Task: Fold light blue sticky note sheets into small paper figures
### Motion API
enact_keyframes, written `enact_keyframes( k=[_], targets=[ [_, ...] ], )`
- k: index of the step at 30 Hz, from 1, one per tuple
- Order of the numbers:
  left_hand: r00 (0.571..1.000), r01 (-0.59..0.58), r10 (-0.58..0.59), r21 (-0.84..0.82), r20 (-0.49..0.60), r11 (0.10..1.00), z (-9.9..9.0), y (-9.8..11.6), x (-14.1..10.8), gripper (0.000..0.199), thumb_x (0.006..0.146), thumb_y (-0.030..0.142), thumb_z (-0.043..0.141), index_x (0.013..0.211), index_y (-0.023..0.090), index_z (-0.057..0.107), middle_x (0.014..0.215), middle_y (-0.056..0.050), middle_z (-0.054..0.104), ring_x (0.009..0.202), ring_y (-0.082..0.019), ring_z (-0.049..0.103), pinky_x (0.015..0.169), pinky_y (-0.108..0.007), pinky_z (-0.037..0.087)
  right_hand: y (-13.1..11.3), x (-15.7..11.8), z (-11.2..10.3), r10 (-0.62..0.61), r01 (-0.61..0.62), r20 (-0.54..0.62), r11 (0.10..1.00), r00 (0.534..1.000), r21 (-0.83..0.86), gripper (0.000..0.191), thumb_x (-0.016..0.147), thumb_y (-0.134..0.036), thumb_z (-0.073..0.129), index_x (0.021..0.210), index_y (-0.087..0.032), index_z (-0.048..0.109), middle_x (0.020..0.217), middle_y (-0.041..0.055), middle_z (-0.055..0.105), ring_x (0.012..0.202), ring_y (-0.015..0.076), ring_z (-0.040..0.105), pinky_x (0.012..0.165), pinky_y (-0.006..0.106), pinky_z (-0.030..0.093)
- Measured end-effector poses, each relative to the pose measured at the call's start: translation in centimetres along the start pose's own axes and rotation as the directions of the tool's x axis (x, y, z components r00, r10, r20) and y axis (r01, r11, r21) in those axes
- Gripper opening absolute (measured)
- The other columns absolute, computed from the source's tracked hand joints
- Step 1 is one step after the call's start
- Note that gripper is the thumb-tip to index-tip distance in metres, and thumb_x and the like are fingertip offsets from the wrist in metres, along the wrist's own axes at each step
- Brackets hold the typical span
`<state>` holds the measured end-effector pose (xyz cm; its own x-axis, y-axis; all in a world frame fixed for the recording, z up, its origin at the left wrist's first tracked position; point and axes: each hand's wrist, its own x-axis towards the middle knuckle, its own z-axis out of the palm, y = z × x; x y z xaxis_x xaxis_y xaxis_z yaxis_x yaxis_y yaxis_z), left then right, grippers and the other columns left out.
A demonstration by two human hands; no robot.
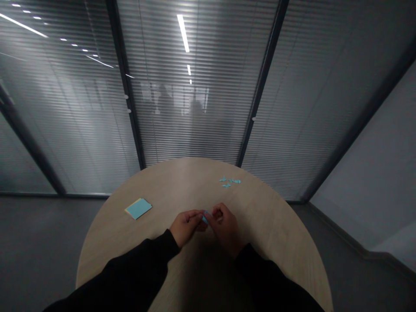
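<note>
Between my two hands, over the near middle of the round table, is a small piece of light blue paper, mostly covered by fingers. My left hand pinches it from the left with thumb and fingertips. On the other side, the thumb of my right hand presses against the paper, with the fingers curled. Its folded shape is too small to make out. Beyond my right hand lie several tiny light blue folded paper pieces. A stack of square paper, blue on top with a yellow edge showing, lies to the left.
The round wooden table has its far edge close to a glass partition with closed blinds. Dark frame posts divide the glass. A pale wall stands at the right, and grey floor shows on both sides.
</note>
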<state>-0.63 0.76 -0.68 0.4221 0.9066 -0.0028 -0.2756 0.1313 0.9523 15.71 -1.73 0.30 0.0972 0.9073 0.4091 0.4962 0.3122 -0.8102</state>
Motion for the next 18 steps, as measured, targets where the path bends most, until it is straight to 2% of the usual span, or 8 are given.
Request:
enact_keyframes(
  k=[2,6,11,18],
  targets=[
    [1.0,0.016,-0.017,-0.05,-0.021,0.999,-0.1,-0.1,0.1,0.054,0.065,0.048,0.083,0.102,0.011,0.072,0.08,-0.008,0.074,0.072,-0.017,0.068,0.077,-0.033,0.054,-0.1,0.1,-0.2,-0.122,0.117,-0.048,0.988,0.991,-0.1,0.017,0.085,-0.034,0.066,0.079,-0.021,0.057,0.08,0.0023,0.059,0.07,0.0171,0.055,0.063,0.028,0.044],
    [1.0,0.006,-0.009,-0.101,-0.027,0.995,0.0,0.1,0.0,0.053,0.07,0.048,0.081,0.107,0.011,0.071,0.091,-0.01,0.074,0.079,-0.018,0.069,0.078,-0.033,0.054,-0.4,0.2,-0.5,-0.303,0.302,0.033,0.923,0.952,-0.237,0.009,0.09,-0.028,0.062,0.089,-0.022,0.068,0.088,0.0055,0.06,0.081,0.0204,0.056,0.072,0.033,0.046],
    [1.0,0.027,-0.027,-0.149,0.005,0.988,0.1,0.3,-0.2,0.052,0.076,0.05,0.076,0.109,0.01,0.071,0.096,-0.013,0.074,0.081,-0.019,0.069,0.076,-0.032,0.054,-0.2,0.2,-0.8,-0.415,0.418,0.087,0.841,0.906,-0.342,0.013,0.094,-0.028,0.059,0.097,-0.023,0.071,0.089,0.0055,0.063,0.086,0.0217,0.057,0.077,0.036,0.048],
    [0.999,0.034,-0.031,-0.115,0.028,0.993,-0.1,0.0,0.0,0.054,0.076,0.05,0.075,0.112,0.011,0.07,0.096,-0.013,0.073,0.083,-0.021,0.068,0.075,-0.034,0.053,0.1,0.4,-1.4,-0.511,0.567,0.25,0.702,0.823,-0.431,0.019,0.099,-0.028,0.052,0.097,-0.023,0.07,0.091,0.0064,0.069,0.086,0.0218,0.06,0.078,0.037,0.049]
  ],
)
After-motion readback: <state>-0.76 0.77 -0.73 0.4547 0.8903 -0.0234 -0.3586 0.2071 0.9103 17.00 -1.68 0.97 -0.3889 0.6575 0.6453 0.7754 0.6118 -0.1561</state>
